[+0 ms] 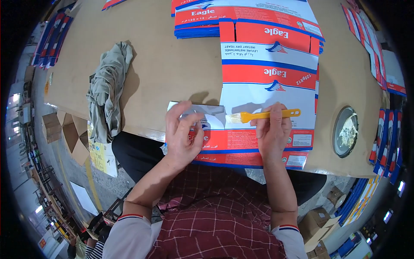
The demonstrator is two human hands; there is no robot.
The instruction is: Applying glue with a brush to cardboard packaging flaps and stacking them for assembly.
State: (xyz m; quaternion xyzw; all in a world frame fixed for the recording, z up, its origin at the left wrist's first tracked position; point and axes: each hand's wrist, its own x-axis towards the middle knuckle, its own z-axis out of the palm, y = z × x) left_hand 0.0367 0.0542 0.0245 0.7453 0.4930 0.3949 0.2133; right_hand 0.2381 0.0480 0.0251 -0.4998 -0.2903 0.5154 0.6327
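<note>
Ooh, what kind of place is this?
Probably a packing workshop: flat printed boxes lie stacked on the table, the right hand holds a yellow brush, and brown cardboard boxes stand nearby.

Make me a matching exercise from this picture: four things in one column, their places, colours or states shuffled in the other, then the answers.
Column one:
1. Brush
2. Cloth
3. Round dish
4. Checked garment

Column two:
A. Dark red with pale lines
B. Right of both hands, with pale paste on it
C. In the right hand
D. Lying bunched up

Pairs: 1-C, 2-D, 3-B, 4-A
</note>
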